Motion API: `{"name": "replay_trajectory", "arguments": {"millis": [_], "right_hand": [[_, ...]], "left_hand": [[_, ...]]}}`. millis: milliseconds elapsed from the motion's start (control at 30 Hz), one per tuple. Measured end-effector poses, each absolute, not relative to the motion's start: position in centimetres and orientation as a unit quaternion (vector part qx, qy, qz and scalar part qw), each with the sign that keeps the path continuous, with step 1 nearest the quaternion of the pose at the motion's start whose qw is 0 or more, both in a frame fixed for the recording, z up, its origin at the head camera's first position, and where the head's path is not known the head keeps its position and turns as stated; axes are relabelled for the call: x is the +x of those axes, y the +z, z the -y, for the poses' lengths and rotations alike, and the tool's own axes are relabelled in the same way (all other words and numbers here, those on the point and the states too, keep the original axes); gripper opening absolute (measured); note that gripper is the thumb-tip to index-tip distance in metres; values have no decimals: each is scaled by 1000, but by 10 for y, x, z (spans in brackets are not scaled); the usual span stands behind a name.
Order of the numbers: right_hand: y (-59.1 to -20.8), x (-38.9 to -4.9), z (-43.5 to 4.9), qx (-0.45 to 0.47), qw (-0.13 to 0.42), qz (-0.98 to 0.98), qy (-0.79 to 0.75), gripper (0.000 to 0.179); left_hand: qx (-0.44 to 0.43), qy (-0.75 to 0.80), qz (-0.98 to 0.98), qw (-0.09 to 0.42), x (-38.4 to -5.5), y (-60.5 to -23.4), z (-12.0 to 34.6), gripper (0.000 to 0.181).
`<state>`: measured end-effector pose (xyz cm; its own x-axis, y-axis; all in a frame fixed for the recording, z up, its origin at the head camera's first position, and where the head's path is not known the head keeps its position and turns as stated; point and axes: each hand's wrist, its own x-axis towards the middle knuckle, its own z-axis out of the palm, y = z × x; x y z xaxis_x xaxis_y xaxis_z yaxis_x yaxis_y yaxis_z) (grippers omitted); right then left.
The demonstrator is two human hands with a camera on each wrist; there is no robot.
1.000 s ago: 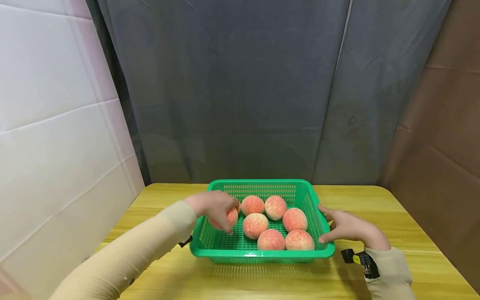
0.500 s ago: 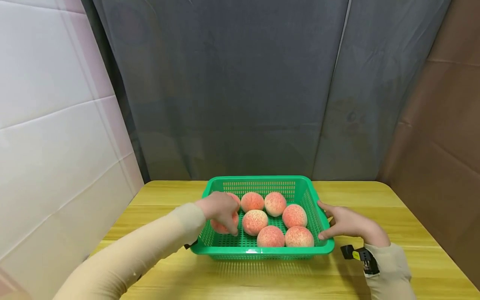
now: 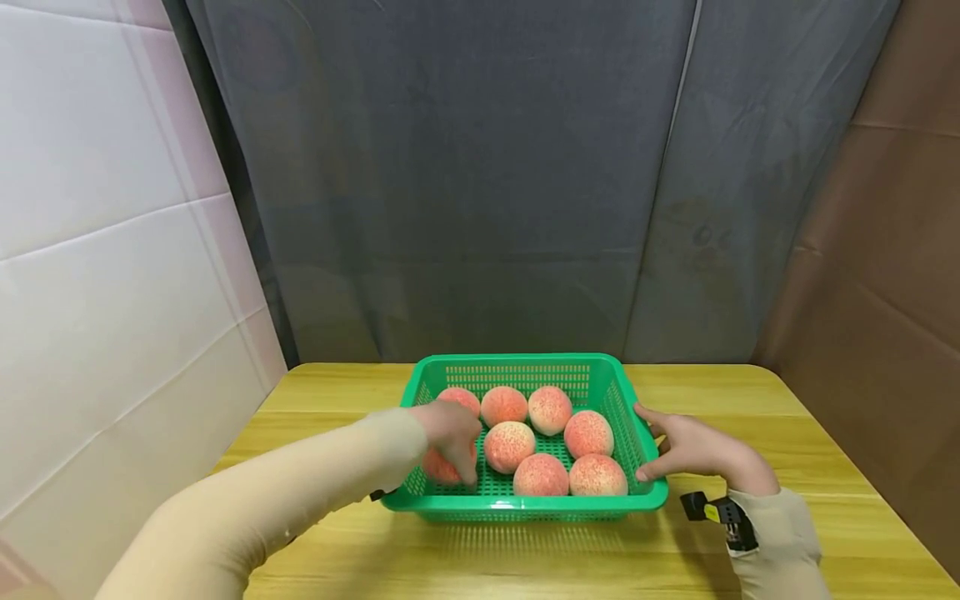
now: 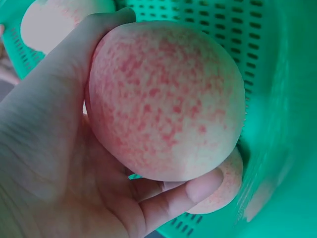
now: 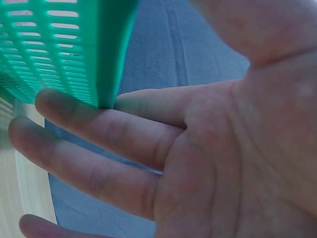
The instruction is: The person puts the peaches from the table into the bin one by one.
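Note:
Inside the green plastic basket (image 3: 517, 503), my left hand (image 3: 452, 431) grips a pink-speckled peach (image 4: 166, 101) at the front left corner. Thumb and fingers wrap its sides in the left wrist view, while in the head view the hand covers part of it. Behind it, another peach (image 3: 459, 400) lies in the back left corner. My right hand (image 3: 690, 450) rests at the basket's right rim, with thumb and forefinger touching it. In the right wrist view its fingers (image 5: 94, 173) extend fairly straight beside and under the rim.
Several more peaches lie in the basket, among them a pale yellowish one (image 3: 510, 447) in the middle and one (image 3: 598, 476) at the front right. A yellow wood-grain table (image 3: 360, 542) carries the basket. A dark grey curtain (image 3: 480, 183) hangs behind.
My left hand has lowered the peach and brought it toward the front left of the basket, uncovering the peach behind. My right hand has stayed at the rim.

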<state>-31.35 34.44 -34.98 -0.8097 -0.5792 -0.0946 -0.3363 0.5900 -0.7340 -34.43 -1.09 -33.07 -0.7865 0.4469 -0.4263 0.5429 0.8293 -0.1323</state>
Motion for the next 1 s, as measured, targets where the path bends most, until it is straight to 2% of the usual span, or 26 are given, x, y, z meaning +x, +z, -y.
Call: {"name": "replay_trajectory", "arguments": {"millis": [233, 567, 1000], "right_hand": [[-349, -314, -345, -260, 165, -875, -375, 105], [-351, -316, -346, -258, 165, -876, -372, 105], [-351, -315, -345, -258, 165, -877, -369, 105]], "left_hand": [[250, -128, -935, 215, -339, -331, 5, 27], [209, -159, -934, 243, -330, -332, 3, 36], [198, -170, -929, 262, -330, -334, 4, 43]]}}
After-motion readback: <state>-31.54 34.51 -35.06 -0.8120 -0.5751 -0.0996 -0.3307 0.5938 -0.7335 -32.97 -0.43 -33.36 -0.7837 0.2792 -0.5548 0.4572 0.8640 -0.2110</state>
